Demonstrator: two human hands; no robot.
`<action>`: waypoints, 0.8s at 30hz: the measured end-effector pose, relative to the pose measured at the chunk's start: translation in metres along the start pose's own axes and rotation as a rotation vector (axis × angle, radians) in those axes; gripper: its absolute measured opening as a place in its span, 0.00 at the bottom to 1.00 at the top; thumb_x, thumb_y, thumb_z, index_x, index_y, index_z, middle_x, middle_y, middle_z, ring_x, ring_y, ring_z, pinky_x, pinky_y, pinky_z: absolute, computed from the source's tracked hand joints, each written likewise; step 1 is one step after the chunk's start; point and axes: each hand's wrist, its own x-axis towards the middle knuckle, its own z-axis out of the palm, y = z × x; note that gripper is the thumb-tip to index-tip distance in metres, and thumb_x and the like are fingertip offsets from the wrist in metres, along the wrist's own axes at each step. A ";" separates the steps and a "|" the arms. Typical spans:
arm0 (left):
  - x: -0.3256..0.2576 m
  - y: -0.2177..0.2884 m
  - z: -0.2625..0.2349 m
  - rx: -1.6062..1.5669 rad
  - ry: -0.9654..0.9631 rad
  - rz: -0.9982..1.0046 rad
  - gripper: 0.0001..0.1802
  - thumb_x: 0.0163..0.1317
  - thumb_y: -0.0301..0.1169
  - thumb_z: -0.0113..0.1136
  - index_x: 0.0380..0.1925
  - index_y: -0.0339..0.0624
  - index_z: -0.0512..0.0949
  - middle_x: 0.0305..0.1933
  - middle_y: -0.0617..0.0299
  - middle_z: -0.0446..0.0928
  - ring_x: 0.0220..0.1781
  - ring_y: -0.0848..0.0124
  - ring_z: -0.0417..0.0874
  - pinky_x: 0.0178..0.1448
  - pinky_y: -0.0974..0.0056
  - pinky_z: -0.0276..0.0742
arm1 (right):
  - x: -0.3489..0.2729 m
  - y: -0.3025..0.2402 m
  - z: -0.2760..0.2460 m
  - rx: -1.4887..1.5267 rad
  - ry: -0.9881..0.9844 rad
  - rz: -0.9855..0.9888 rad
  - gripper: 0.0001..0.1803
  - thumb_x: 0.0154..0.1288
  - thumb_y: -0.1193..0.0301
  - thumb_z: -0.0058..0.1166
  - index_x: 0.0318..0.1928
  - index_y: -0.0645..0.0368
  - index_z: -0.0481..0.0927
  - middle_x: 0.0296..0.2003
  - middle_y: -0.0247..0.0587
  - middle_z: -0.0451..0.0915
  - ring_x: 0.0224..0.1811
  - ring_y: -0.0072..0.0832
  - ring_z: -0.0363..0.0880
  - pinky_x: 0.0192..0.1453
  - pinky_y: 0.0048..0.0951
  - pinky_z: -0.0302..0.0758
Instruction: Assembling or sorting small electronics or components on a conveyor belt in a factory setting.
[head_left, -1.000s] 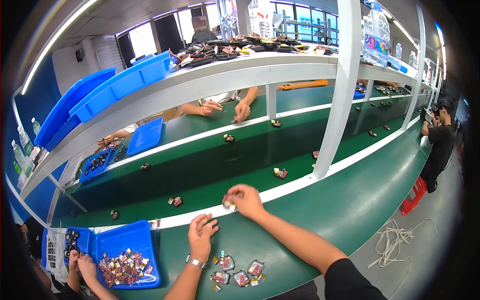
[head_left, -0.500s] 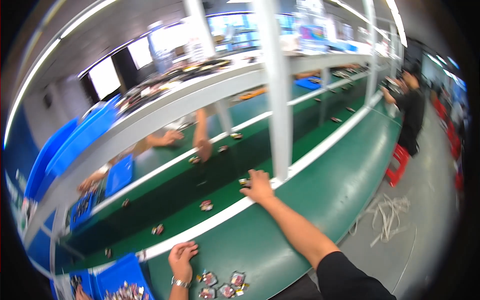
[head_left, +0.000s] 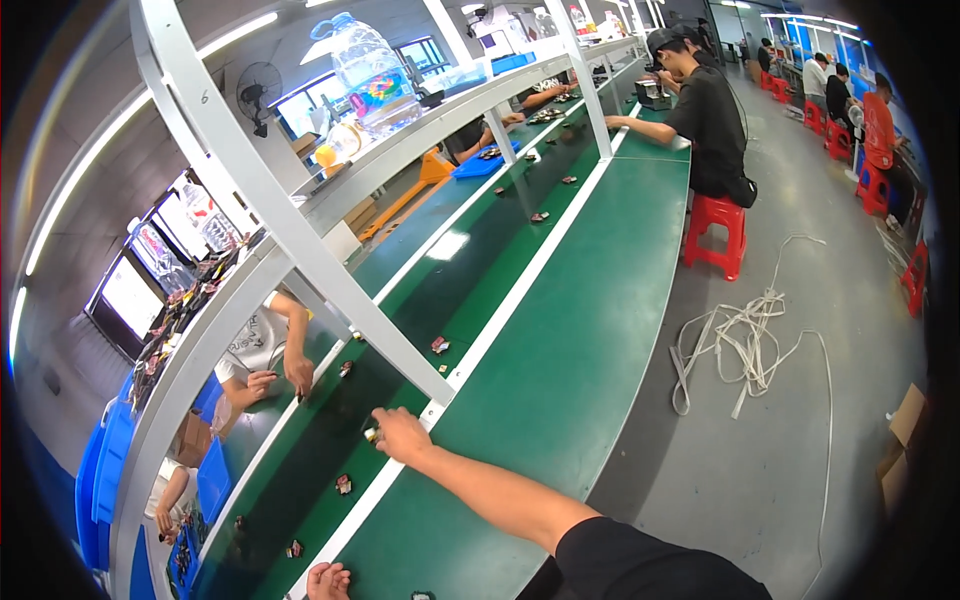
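My right hand [head_left: 402, 436] reaches over the white rail onto the dark green conveyor belt [head_left: 395, 340]. Its fingers are closed on a small electronic part [head_left: 371, 434] with a pale yellow-white end; the fingers partly hide it. At the lower edge, my left hand [head_left: 328, 581] is cut off by the picture. Its visible fingers are loosely bent, and nothing shows in them. Similar small parts lie along the belt, among them a reddish one [head_left: 344, 484] and another [head_left: 294, 548] nearer my left hand. One more part [head_left: 422, 595] just shows on the green worktop [head_left: 560, 380].
A slanting white post [head_left: 330, 260] stands beside my right hand and carries a shelf with bottles [head_left: 375, 75]. Across the belt, co-workers' hands [head_left: 296, 372] are at work. Further right are a seated person [head_left: 710, 125], a red stool [head_left: 716, 238] and coiled white cable [head_left: 745, 345].
The view has swung right and tilted, so the worktop parts and near blue trays have mostly left it. My right hand remains at the belt with the part at its fingertips.
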 end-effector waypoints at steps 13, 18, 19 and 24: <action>0.014 0.003 -0.003 -0.868 -0.406 -0.334 0.27 0.68 0.38 0.55 0.61 0.30 0.68 0.55 0.52 0.77 0.52 0.67 0.80 0.51 0.63 0.77 | -0.095 -0.127 0.018 0.220 -0.827 -0.604 0.43 0.50 0.70 0.67 0.68 0.48 0.65 0.53 0.46 0.75 0.57 0.43 0.71 0.63 0.38 0.69; 0.005 0.019 -0.005 -1.125 -0.305 -0.328 0.26 0.68 0.34 0.55 0.62 0.32 0.66 0.56 0.53 0.76 0.54 0.66 0.80 0.56 0.61 0.79 | -0.092 -0.141 0.026 0.220 -0.860 -0.587 0.36 0.50 0.73 0.65 0.63 0.49 0.71 0.55 0.43 0.74 0.58 0.41 0.71 0.64 0.37 0.70; 0.004 0.019 -0.007 -1.083 -0.341 -0.348 0.26 0.68 0.34 0.55 0.62 0.33 0.66 0.56 0.53 0.76 0.54 0.66 0.80 0.57 0.60 0.79 | -0.093 -0.145 0.025 0.208 -0.880 -0.601 0.36 0.50 0.73 0.65 0.63 0.49 0.71 0.55 0.43 0.74 0.58 0.41 0.71 0.64 0.37 0.70; 0.002 0.021 0.001 -1.025 -0.315 -0.392 0.23 0.70 0.31 0.52 0.62 0.34 0.66 0.56 0.53 0.76 0.54 0.66 0.80 0.57 0.62 0.80 | -0.103 -0.135 0.030 0.196 -0.786 -0.681 0.32 0.53 0.76 0.61 0.62 0.51 0.72 0.56 0.43 0.73 0.61 0.41 0.68 0.67 0.38 0.67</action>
